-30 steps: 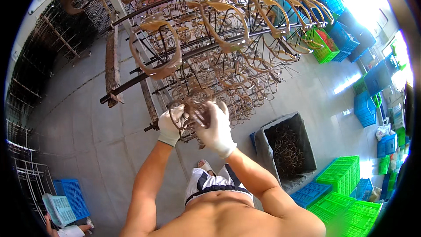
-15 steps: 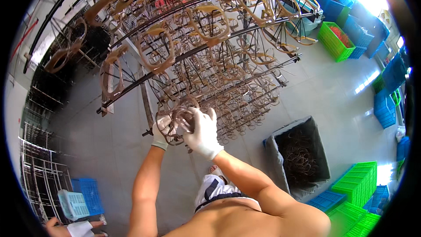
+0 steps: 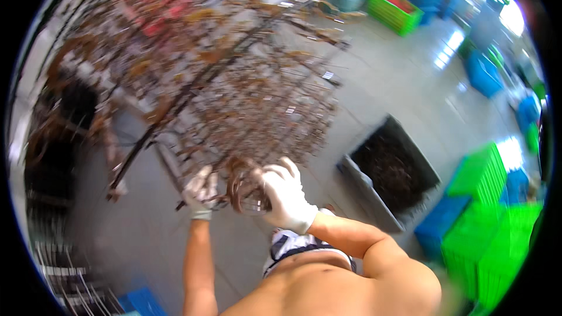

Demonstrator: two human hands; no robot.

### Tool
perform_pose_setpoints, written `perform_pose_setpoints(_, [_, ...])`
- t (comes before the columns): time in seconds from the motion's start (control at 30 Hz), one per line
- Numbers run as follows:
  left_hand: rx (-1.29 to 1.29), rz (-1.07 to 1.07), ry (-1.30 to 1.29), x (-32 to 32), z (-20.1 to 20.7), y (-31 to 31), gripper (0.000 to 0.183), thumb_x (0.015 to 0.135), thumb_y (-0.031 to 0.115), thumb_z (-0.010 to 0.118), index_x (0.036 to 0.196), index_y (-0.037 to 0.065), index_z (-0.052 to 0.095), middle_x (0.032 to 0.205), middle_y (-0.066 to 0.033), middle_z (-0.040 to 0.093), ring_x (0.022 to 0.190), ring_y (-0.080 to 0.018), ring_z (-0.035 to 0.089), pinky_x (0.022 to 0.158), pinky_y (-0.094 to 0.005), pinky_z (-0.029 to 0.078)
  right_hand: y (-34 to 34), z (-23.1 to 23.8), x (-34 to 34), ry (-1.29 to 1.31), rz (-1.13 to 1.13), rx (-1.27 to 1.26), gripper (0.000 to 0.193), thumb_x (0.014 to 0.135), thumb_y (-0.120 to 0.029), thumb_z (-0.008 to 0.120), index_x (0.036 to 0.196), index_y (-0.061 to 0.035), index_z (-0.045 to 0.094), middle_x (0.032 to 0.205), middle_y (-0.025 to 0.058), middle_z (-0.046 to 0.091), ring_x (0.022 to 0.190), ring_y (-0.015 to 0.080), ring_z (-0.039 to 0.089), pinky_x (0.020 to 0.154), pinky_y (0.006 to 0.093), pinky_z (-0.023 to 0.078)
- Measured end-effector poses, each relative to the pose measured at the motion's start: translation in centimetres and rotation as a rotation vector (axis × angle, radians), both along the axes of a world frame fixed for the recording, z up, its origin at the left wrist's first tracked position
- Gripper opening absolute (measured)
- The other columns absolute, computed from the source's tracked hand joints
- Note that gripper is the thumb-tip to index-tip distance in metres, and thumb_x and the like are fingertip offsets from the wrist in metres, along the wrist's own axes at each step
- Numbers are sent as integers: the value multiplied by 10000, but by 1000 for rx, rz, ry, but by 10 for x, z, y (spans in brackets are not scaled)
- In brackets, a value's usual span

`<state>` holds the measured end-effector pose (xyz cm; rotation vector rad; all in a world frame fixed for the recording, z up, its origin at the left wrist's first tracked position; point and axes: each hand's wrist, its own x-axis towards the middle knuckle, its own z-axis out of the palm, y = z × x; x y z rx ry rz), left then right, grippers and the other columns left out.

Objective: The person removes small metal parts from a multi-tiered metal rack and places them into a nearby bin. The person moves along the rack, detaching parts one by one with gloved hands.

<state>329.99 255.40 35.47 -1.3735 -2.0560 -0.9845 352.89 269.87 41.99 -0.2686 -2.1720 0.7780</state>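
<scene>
My right hand (image 3: 287, 194), in a white glove, is closed on a small bunch of brown eyeglass frames (image 3: 239, 186) in front of my body. Just left of the bunch is my left hand (image 3: 201, 192), also gloved in white. Motion blur smears its fingers, and whether a frame is between them cannot be made out. Beyond both hands rises a rack (image 3: 199, 79) of dark bars, hung with many brown and amber eyeglass frames in tiers. Its lower tiers come close to my fingertips.
A grey-lined bin (image 3: 434, 167) holding dark, tangled pieces stands on the floor to the right. Green crates (image 3: 477, 169) and a blue crate (image 3: 436, 225) are stacked at the lower right. Another green crate (image 3: 383, 14) with red contents is far right. White wire racks (image 3: 64, 281) stand lower left.
My view has swung, so the rack appears further left and blurred, and the bin further up. My right hand still grips the bunch; both hands are now further apart.
</scene>
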Motion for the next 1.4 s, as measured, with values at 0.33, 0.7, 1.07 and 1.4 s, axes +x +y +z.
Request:
perform_pose_setpoints(0.33, [-42,48,-162,5,-1,-26,231,848,152,743,1025,15,684,922,-135,709,783,-254,687,704,-342,555,130,-132,215,-1090,-1032,-102,406,771,-326,688,1135,-156,630,1102,162,630,968,342,605,843,483,454])
perform_pose_setpoints(0.7, [185,-101,-485,7,-11,-24,223,754,4,760,943,6,642,929,-107,663,777,-177,654,683,-284,539,-62,16,-47,-41,75,39,544,685,-140,766,1185,-18,589,1105,172,649,1054,375,600,929,449,469])
perform_pose_setpoints(1.07, [193,-216,-769,-17,-63,-16,140,762,47,669,827,62,546,758,-77,595,686,-261,598,614,-362,495,-144,3,-119,5,-231,-49,561,673,-82,727,1205,-49,553,958,113,630,996,320,582,990,475,396])
perform_pose_setpoints(1.4, [325,-63,32,-2,-14,-15,298,713,-4,756,883,46,517,758,-83,608,636,-238,615,613,-327,518,-107,-20,-85,152,-467,59,248,731,-28,680,969,-88,646,889,63,640,923,265,600,933,444,420])
